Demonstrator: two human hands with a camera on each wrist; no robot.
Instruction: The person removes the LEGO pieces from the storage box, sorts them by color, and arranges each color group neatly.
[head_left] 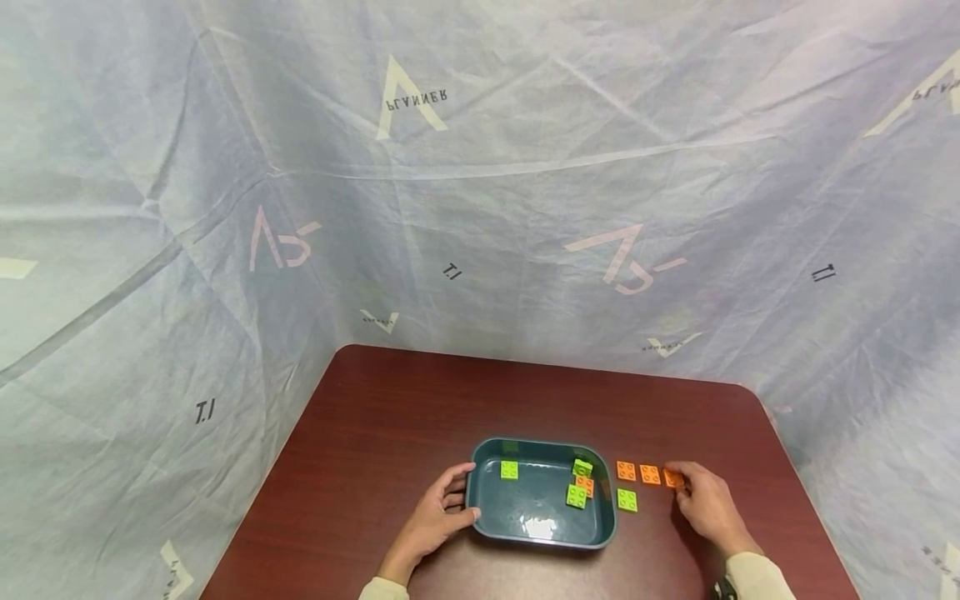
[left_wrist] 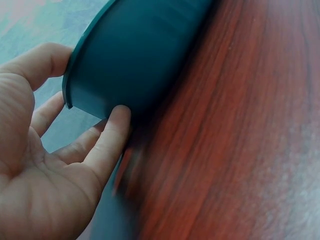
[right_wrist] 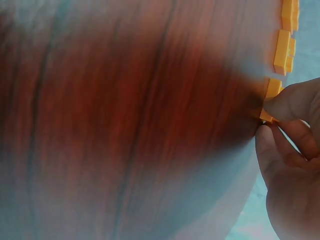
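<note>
A dark teal tray (head_left: 540,542) rests on the table with several green and orange toy bricks inside. At its left end, my left hand (head_left: 435,517) grips the rim and outer wall. The left wrist view has the left hand (left_wrist: 55,150) close up, thumb at the rim and a fingertip against the tray's wall (left_wrist: 135,60). Right of the tray, my right hand (head_left: 708,504) pinches an orange brick (head_left: 673,478), the rightmost of a row. In the right wrist view the thumb and fingers partly cover that orange brick (right_wrist: 272,90).
Two more orange bricks, one (head_left: 626,471) near the tray and one (head_left: 649,474) in the middle, complete the row. A green brick (head_left: 627,500) lies in front of them. The reddish-brown table (head_left: 405,392) meets hanging pale sheets (head_left: 510,250) behind and at both sides.
</note>
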